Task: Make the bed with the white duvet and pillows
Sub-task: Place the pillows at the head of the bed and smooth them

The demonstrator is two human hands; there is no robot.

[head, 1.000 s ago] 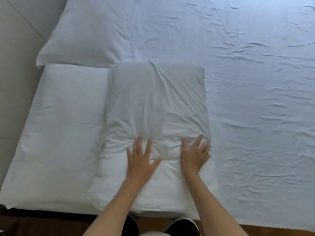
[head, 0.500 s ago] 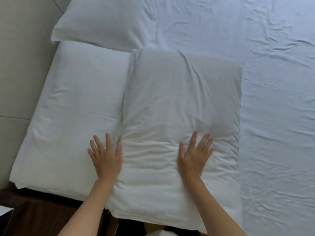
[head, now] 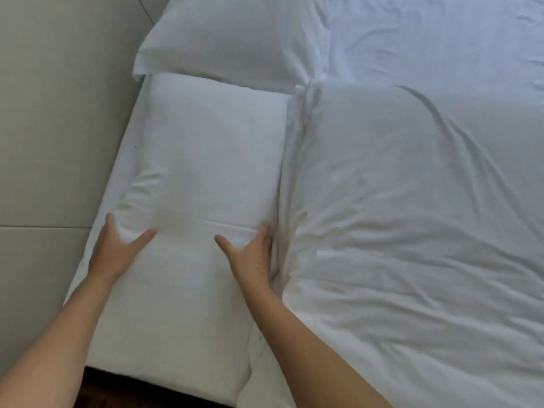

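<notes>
Both hands shifted leftward off the grey-shaded pillow [head: 412,201] onto the left pillow [head: 212,160] since half a second ago. Left hand [head: 116,250] now at that pillow's outer edge, thumb spread on top, fingers curling over the side toward the wall [head: 53,113]; right hand [head: 250,254] at the inner edge, thumb on top, fingers dipping into the seam between the two pillows. Neither fist clenched: both cupped loosely against the pillow's flanks, bracketing it rather than pinching; impossible to tell whether the hidden fingers grip cloth.

Likely light, soft and yielding, judging by the dents and creases beside the left thumb; loose cotton case apt to slide over the filling. Best taken by both long sides, about where the hands sit, or by the near corners.

Pillow directly between the hands, stretching away from them along the bed's left edge, against the wall. Just past its far end, a third pillow [head: 229,39]. Touching on the right, the shaded pillow; beyond, the creased duvet [head: 441,39].
</notes>
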